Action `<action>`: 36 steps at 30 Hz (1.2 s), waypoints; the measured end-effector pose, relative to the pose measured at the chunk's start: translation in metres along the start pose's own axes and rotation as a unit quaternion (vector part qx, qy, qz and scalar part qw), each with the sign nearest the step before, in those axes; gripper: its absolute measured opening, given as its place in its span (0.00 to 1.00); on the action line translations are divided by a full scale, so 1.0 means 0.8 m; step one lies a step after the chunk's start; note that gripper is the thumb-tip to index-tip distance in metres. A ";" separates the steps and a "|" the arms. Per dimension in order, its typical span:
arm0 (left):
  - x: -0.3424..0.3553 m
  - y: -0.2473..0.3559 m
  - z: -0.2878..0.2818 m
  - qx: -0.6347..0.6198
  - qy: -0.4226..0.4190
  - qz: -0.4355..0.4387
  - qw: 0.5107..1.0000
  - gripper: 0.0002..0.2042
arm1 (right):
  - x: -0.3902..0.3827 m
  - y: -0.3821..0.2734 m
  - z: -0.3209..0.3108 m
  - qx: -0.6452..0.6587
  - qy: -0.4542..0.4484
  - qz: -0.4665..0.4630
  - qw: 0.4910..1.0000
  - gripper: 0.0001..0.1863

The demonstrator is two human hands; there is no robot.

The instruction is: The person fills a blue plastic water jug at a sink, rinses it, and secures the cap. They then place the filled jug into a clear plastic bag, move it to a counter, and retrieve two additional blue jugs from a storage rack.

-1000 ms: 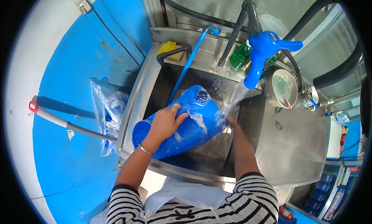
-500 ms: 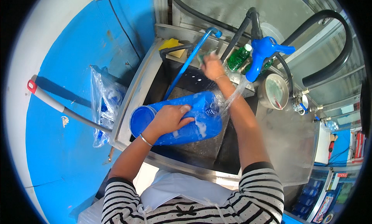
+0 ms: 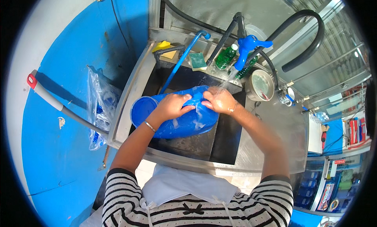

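A large blue water jug (image 3: 176, 123) lies on its side across a steel sink (image 3: 129, 94), wet and soapy. My left hand (image 3: 172, 106) presses on top of the jug near its middle. My right hand (image 3: 219, 101) rests on the jug's right end, fingers curled over it. Water streams down from a blue tap (image 3: 248, 46) onto my right hand and the jug.
Behind the sink stand a green bottle (image 3: 226, 57), a green scrub pad (image 3: 197, 60), a yellow sponge (image 3: 165, 47) and a round metal bowl (image 3: 260, 84). A blue pipe (image 3: 181, 62) slants into the basin. A plastic bag (image 3: 99, 105) hangs at the left.
My right hand came down from near the tap onto the jug's right end. The jug stays on its side under my left hand.
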State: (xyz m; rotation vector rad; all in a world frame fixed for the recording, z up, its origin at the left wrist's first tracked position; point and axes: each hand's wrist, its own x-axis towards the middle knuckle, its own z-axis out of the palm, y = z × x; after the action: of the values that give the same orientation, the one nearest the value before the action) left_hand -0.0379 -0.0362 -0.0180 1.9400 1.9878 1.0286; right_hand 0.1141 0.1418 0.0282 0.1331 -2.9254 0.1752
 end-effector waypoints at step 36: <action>0.014 0.006 -0.005 0.013 -0.082 -0.017 0.996 0.21 | -0.001 -0.029 -0.060 0.125 -0.125 0.202 0.963 0.14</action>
State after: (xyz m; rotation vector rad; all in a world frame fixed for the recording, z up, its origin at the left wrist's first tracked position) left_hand -0.0375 -0.0274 -0.0086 1.9283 1.9450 0.8111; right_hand 0.1269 0.1248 0.0768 -0.4404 -3.1322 0.6331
